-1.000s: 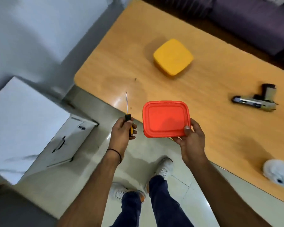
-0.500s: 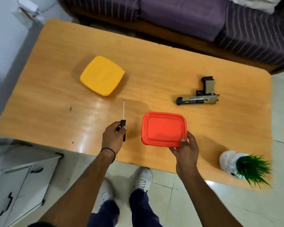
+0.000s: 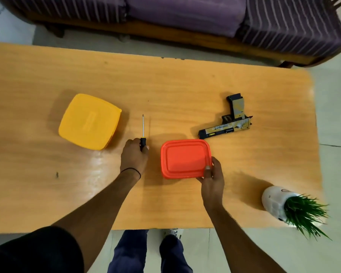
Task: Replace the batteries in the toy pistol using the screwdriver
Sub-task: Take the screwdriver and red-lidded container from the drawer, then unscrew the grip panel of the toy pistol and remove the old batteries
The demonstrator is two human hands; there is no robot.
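The toy pistol (image 3: 230, 123), black and tan, lies on its side on the wooden table (image 3: 165, 85), right of centre. My left hand (image 3: 133, 154) grips the black handle of the screwdriver (image 3: 143, 129), whose thin shaft points away from me over the table. My right hand (image 3: 212, 177) pinches the near right corner of a closed red box (image 3: 185, 157), thumb on its lid. The box sits low over the table just in front of the pistol's muzzle. No batteries are visible.
A closed yellow box (image 3: 90, 121) rests on the table to the left of the screwdriver. A white pot with a green grass plant (image 3: 278, 201) lies tipped at the near right corner. A purple striped sofa (image 3: 185, 14) runs behind the table.
The view has swung to face the table squarely. Both hands have moved forward over the tabletop, carrying the screwdriver and the red box from the near edge toward the pistol.
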